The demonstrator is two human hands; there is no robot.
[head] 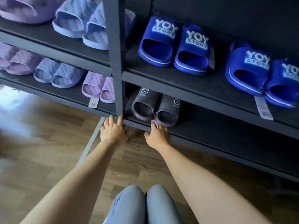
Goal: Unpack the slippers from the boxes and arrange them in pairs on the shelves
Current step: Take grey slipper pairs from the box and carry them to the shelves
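Step in hand: the person is kneeling at the rack and squaring up the grey BEAR slippers (pixel 145 98). This looks like the arranging part of the job, not the unpacking.
Where the slippers are: the grey pair is sitting side by side at the left end of the bottom shelf (pixel 210 123), openings facing out, tucked just beside the upright post (pixel 115 62).
Right hand: the right hand (pixel 157 135) is reaching in. Its fingers (pixel 160 126) are fairly straight and apart, touching the heel of the right-hand grey slipper (pixel 169 105) next to a small orange tag (pixel 152 121). They are not wrapping round anything.
Left hand: the left hand (pixel 113 130) is bracing at the foot of the post, fingers (pixel 120 119) spread and resting on the shelf edge, gripping nothing.
Shelf above: two pairs of blue YOY STORY slippers (pixel 161 38) are already standing in pairs.
Left bay: lilac quilted slides (pixel 95 84) and periwinkle slides (pixel 48 71) are lining those shelves.
Progress: many pairs are shelved, and no box is showing here, so what remains is impossible to tell.
Next move: probably a light push to bring that right heel level with its partner. Then it's back to a box for another pair, since the bottom shelf is offering bare space to the right.
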